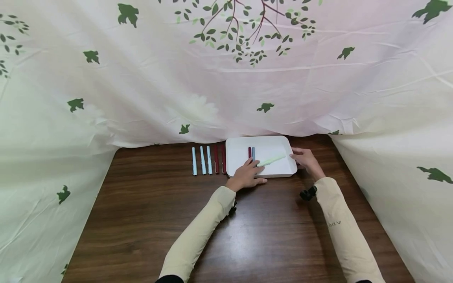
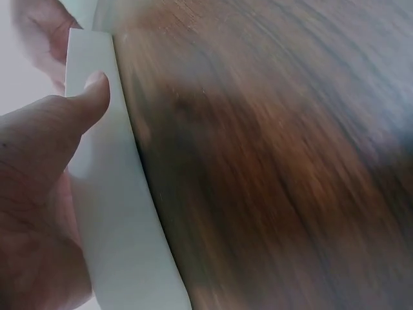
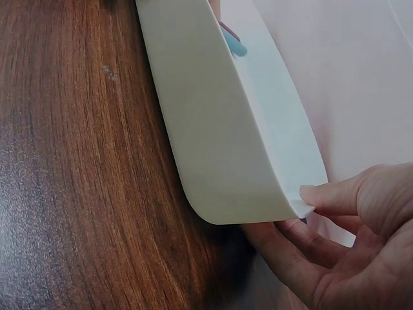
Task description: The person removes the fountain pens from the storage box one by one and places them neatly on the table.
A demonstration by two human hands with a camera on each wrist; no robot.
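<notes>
A white rectangular tray [image 1: 270, 143] stands at the back of the table. My right hand [image 1: 307, 160] holds its right end, with the thumb on the rim and fingers below, as the right wrist view shows. My left hand [image 1: 246, 175] reaches over the front wall, fingers spread inside the tray and thumb along the outside. Near those fingertips lie a dark red pen [image 1: 249, 151], a grey-blue pen [image 1: 253, 151] and a pale green pen [image 1: 274, 159]. The left hand partly hides these pens. In the right wrist view, a blue pen end [image 3: 236, 47] shows inside the tray.
Left of the tray, three light blue pens [image 1: 203, 160] and two dark red pens [image 1: 216, 160] lie side by side. A printed cloth [image 1: 212, 86] hangs behind and beside the dark wooden table [image 1: 148, 220]. Dark wrist devices [image 1: 308, 193] sit at the cuffs.
</notes>
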